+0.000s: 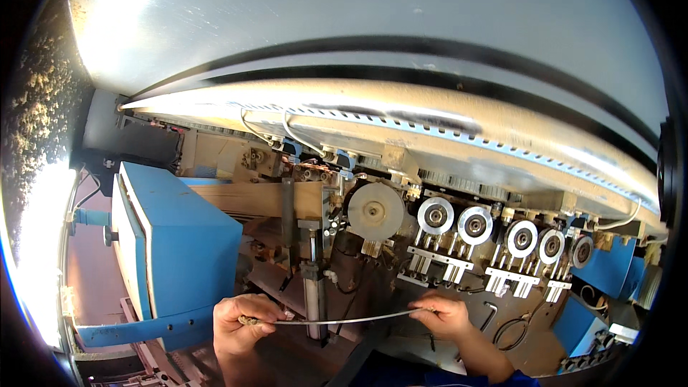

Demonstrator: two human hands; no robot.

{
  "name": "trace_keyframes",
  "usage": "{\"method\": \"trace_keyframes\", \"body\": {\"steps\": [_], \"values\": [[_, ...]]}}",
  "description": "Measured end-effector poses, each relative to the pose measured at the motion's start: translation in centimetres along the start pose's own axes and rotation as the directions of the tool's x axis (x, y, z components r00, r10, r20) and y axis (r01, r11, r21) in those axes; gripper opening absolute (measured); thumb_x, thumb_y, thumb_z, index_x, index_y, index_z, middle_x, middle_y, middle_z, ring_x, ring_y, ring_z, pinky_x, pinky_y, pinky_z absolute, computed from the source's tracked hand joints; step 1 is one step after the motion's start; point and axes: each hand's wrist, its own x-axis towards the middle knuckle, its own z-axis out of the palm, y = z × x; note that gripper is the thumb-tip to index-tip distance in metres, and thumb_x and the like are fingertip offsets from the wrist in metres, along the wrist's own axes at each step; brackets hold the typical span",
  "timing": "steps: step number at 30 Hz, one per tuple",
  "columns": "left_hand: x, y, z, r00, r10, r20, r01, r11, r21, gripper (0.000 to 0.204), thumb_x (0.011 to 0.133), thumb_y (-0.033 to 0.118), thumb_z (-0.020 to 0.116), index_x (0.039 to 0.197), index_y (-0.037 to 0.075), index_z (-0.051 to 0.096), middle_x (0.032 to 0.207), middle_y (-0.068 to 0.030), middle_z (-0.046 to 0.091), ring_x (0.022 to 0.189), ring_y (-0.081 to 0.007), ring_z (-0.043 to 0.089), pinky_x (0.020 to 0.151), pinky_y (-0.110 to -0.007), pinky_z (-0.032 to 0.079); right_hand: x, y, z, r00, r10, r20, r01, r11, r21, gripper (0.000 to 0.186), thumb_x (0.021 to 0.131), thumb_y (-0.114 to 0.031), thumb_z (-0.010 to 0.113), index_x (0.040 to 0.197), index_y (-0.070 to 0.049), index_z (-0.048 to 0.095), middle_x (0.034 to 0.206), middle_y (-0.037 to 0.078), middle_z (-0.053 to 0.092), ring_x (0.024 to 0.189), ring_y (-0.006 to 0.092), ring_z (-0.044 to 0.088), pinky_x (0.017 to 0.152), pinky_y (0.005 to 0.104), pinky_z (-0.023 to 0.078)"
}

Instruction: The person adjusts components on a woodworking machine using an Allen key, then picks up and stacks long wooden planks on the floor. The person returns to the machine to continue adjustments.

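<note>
A thin, narrow metallic strip stretches between my two hands in front of the machine, bowed slightly downward. My left hand is closed, pinching the strip's left end between thumb and fingers. A small tan-brown crumpled bit shows at those fingertips; I cannot make out what it is. At the other end my right hand pinches the strip, and a similar brownish bit shows by its fingers. The strip passes in front of an upright metal cylinder; whether it touches it I cannot tell.
Beyond my hands stand a large grey disc and several metal rollers on brackets. A blue housing rises at the left. On the right lie an L-shaped hex key and a looped black cable. A tan beam runs across above.
</note>
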Motion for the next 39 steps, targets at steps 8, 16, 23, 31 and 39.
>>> {"method": "trace_keyframes", "body": {"steps": [8,16,23,31,39], "values": [[-2.0,1.8,-1.1,0.99,-0.103,-0.096,0.104,0.995,0.001,0.016,0.082,0.001,0.083,0.088,-0.005,0.069,0.09,-0.0272,0.074,0.055,-0.0112,0.06,0.053,-0.024,0.049,2.6,-1.9,-1.8,0.944,0.002,0.331,0.049,0.988,-0.145,0.019,0.09,-0.017,0.08,0.106,-0.006,0.078,0.093,0.008,0.074,0.078,0.0228,0.071,0.069,0.0324,0.057],[-2.4,-0.1,1.3,0.968,0.036,-0.247,-0.176,0.803,-0.569,0.065,0.082,0.008,0.087,0.131,-0.004,0.046,0.1,-0.028,0.071,0.076,-0.0284,0.074,0.062,-0.034,0.065,4.2,-0.9,-0.4,0.925,-0.122,0.361,0.253,0.905,-0.343,0.014,0.09,-0.02,0.079,0.099,-0.009,0.078,0.085,0.007,0.072,0.074,0.0252,0.071,0.064,0.0354,0.058],[3.2,-1.4,8.4,0.923,-0.058,-0.382,-0.242,0.684,-0.688,0.074,0.098,0.062,0.06,0.143,0.005,0.042,0.09,-0.0062,0.068,0.087,-0.0209,0.061,0.083,-0.043,0.049,3.8,0.8,1.8,0.974,-0.156,0.162,0.211,0.886,-0.412,0.018,0.091,-0.022,0.077,0.103,-0.009,0.076,0.086,0.01,0.072,0.075,0.0275,0.072,0.065,0.0368,0.058],[8.7,4.2,6.9,0.745,0.397,-0.535,-0.566,0.801,-0.195,0.047,0.108,0.054,0.045,0.119,0.008,0.045,0.056,0.0005,0.051,0.053,-0.0127,0.047,0.052,-0.03,0.043,3.0,1.8,3.0,0.996,0.061,0.07,-0.014,0.842,-0.54,0.025,0.096,-0.02,0.07,0.118,-0.01,0.072,0.101,0.015,0.075,0.091,0.0337,0.073,0.077,0.0431,0.059],[19.5,0.0,2.2,0.539,0.508,-0.672,-0.687,0.727,-0.002,0.021,0.106,0.01,0.043,0.122,0.0,0.052,0.057,-0.003,0.05,0.05,-0.012,0.041,0.051,-0.028,0.041,1.3,2.0,1.9,0.989,0.103,0.109,-0.029,0.845,-0.534,0.019,0.095,-0.018,0.069,0.112,-0.011,0.073,0.103,0.015,0.075,0.092,0.0354,0.073,0.079,0.0438,0.059]]}}
